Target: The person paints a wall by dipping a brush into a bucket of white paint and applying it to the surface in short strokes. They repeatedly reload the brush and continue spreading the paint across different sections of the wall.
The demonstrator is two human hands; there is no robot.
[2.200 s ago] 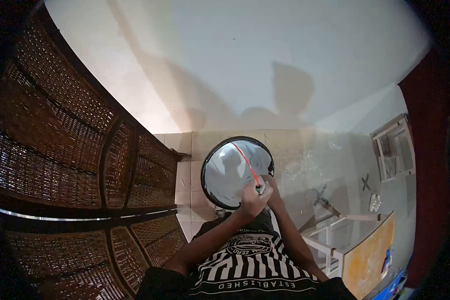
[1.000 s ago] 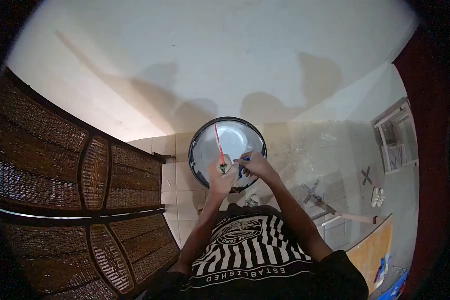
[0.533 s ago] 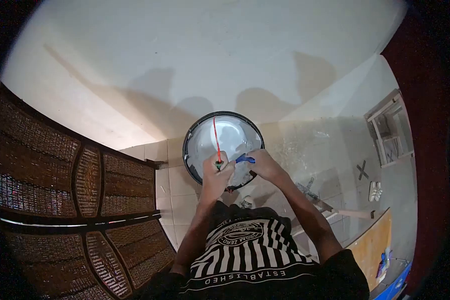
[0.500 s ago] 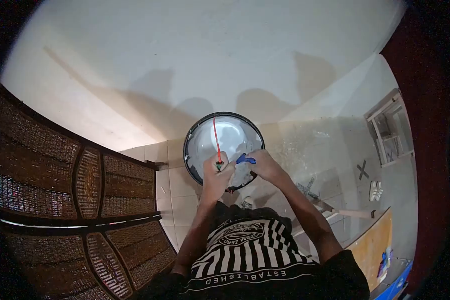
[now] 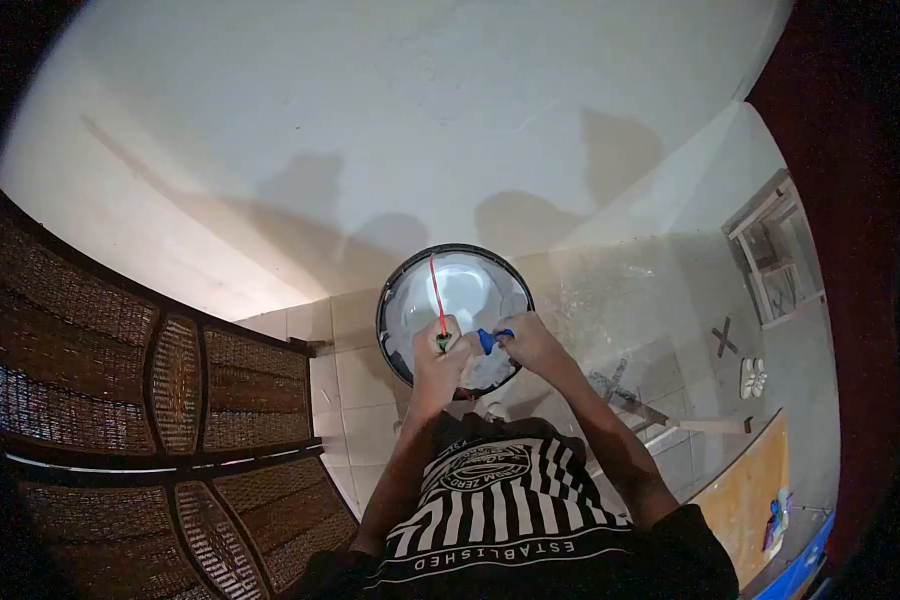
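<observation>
My left hand is closed in a fist around a thin red cord-like strand, which sticks up toward the far rim. A small green piece shows at the top of that fist. My right hand pinches a small blue piece that reaches across to my left fingers; its exact kind is unclear. Both hands are over the near part of a round, black-rimmed container with a whitish, shiny inside. The fists hide part of what they hold.
Dark woven panels stand at the left, and a pale wall rises ahead. On the right are a wooden frame, white shoes, a wooden bar and a tan board.
The container and hands sit slightly lower in view. The blue piece has shifted and changed shape between the hands. My left hand keeps the red strand.
</observation>
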